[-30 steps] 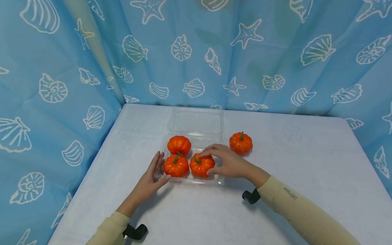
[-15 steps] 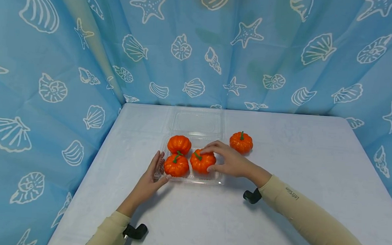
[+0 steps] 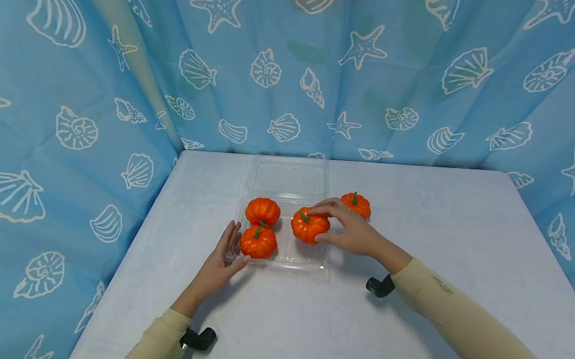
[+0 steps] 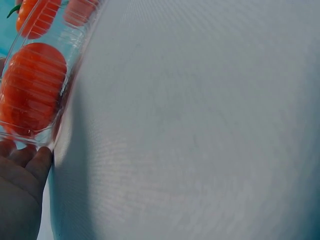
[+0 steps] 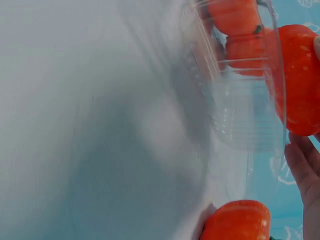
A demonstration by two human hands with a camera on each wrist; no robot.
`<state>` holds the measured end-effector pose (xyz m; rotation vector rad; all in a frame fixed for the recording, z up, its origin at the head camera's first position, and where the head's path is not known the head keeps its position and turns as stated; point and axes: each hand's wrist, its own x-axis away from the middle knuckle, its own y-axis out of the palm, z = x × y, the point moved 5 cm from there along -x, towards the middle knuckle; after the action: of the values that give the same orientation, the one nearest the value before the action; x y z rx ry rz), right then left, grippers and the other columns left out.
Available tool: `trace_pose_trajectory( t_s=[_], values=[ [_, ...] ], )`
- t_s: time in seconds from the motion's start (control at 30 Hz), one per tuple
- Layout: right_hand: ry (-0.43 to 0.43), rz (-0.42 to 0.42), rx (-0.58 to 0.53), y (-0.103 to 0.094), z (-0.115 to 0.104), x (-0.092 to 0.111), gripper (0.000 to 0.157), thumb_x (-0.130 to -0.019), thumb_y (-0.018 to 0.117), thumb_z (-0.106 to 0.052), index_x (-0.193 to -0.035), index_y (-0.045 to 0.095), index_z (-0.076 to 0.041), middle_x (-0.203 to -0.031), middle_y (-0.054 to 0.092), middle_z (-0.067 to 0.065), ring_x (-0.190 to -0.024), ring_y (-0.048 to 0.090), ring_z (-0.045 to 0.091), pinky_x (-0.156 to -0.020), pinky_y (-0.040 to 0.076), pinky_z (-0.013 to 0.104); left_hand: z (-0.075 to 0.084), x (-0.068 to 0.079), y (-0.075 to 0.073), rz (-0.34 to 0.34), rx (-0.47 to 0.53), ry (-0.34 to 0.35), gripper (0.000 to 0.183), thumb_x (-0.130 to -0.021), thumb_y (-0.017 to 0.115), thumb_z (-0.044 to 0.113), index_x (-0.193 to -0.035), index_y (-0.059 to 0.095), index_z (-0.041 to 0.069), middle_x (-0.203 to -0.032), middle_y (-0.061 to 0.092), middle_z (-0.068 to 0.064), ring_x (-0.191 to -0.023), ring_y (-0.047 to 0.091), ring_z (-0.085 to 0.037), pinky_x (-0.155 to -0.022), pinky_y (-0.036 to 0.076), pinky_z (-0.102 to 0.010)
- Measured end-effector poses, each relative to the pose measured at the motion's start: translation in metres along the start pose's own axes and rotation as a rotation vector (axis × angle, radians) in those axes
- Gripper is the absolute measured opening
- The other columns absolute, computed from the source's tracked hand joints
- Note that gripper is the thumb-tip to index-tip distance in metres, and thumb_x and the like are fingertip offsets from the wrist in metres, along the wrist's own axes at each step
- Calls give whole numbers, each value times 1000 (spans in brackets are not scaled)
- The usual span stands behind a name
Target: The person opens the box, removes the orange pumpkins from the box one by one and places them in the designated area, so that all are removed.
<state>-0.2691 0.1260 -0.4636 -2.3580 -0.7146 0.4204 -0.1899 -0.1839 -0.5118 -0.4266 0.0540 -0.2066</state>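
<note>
My right hand (image 3: 355, 232) holds an orange toy pumpkin (image 3: 308, 226) with a green stem between thumb and fingers. That pumpkin is raised over the right part of a clear plastic clamshell box (image 3: 293, 265). Two more pumpkins, a rear one (image 3: 263, 211) and a front one (image 3: 258, 244), sit in the box's left part. Straight fingers of my left hand (image 3: 219, 265) rest along the box's left wall, its thumb by the front rim. In the right wrist view the held pumpkin (image 5: 301, 80) is above the box rim, partly cut off by the frame.
The box's clear lid (image 3: 290, 178) lies folded back toward the curtain (image 3: 292, 82). Another pumpkin (image 3: 358, 205) stands on the white table (image 3: 436, 220) right of the box, partly behind my right hand. Black wrist cameras hang under both forearms.
My right hand has lifted the pumpkin from the front right of the box and carried it back and to the right. The left hand has stayed in place.
</note>
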Motion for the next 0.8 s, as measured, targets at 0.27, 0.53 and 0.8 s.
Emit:
trace_pose_trajectory(
  t_s=[0.27,0.53,0.8],
  values=[
    [22,58,-64,-12,5,9,51,-88,81,-37,-135,64,-33,-144,49,0,-131,48,29,-97,52,59,-7,-1,0,-5,7,-2,95,-97,72,28,-165,7,16,-169,19,-2,-154,21,-24,-120,23,-50],
    [-24,110,-65,-24,8,18,53,-87,83,-30,-136,64,-24,-141,49,5,-126,52,32,-95,55,55,-7,-1,0,-6,5,2,94,-97,71,27,-165,7,16,-169,19,-2,-154,21,-24,-119,25,-50],
    [-6,159,-26,-38,19,28,53,-88,82,-24,-137,62,-22,-139,51,5,-127,51,30,-100,51,57,-4,0,0,-8,30,6,94,-97,72,24,-165,8,14,-169,20,-4,-154,21,-25,-119,25,-47]
  ],
)
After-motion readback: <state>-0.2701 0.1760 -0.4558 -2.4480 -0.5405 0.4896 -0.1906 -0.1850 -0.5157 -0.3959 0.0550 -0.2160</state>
